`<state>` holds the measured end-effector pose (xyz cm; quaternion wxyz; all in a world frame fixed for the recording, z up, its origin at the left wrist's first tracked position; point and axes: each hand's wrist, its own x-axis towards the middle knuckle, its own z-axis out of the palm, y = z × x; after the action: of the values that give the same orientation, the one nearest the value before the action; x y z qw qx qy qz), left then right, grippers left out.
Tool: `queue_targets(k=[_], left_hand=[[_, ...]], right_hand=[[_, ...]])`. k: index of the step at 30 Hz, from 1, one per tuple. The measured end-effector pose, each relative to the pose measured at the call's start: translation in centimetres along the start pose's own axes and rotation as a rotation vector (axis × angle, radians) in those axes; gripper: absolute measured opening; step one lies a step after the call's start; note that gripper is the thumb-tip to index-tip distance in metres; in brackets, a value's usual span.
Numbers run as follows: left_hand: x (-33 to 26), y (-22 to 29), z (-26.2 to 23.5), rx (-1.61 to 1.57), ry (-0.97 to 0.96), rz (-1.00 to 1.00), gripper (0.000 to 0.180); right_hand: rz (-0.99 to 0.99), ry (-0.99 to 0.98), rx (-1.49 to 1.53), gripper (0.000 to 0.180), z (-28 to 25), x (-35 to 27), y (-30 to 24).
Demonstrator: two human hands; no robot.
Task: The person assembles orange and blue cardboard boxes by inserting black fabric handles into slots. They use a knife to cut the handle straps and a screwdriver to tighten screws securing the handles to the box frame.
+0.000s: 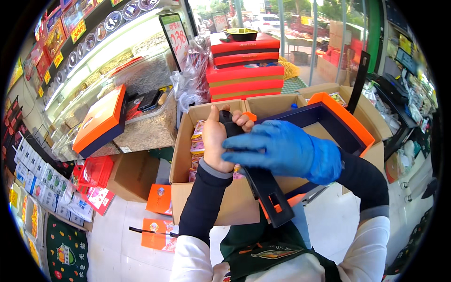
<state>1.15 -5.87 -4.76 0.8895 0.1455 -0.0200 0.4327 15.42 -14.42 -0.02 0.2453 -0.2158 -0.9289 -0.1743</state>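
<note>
My bare left hand (219,141) is wrapped round a long black strip (272,199), which slants down to the right and has a slot near its lower end. My right hand (277,150), in a blue glove, lies across the strip and the left palm with its fingers stretched out, slightly smeared by motion. The glove hides the middle of the strip. Beneath both hands stands an open cardboard carton (213,199) holding several small colourful packets (198,145). To the right, a dark blue box with an orange rim (345,121) rests on the cartons.
Behind the carton rises a stack of red boxes (246,73) topped by a black-and-gold tray (240,34). An orange-and-blue box (101,122) sits on bulk-food bins (143,127) at left. Orange boxes (159,199) lie on the floor. A black strip (359,82) sticks up at right.
</note>
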Motion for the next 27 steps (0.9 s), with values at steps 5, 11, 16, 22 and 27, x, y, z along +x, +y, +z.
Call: queue_targets(k=[5,11,16,22,27], left_hand=[[-1.7,-1.2,-0.5,0.546,0.038,0.152,0.033],[-2.6,-2.3,-1.2,1.024,-0.014,0.550,0.022],[-4.8,-2.0,-3.3,1.181,0.044,0.611,0.027],[-5.6,-3.6,-5.7,1.360,0.034,0.622,0.049],[-5.4,-4.0,-6.1,1.390,0.086,0.649,0.049]], right_hand=[[0.721,0.535,0.994,0.020,-0.4,0.1,3.2],[0.844,0.376,1.100,0.023,-0.6,1.1,4.6],[0.567,0.440,1.051,0.035,-1.8,-0.1,6.6],[0.376,0.326,1.303,0.042,1.7,1.1,7.1],[0.232,0.241,1.546,0.033,3.5,0.6,8.9]])
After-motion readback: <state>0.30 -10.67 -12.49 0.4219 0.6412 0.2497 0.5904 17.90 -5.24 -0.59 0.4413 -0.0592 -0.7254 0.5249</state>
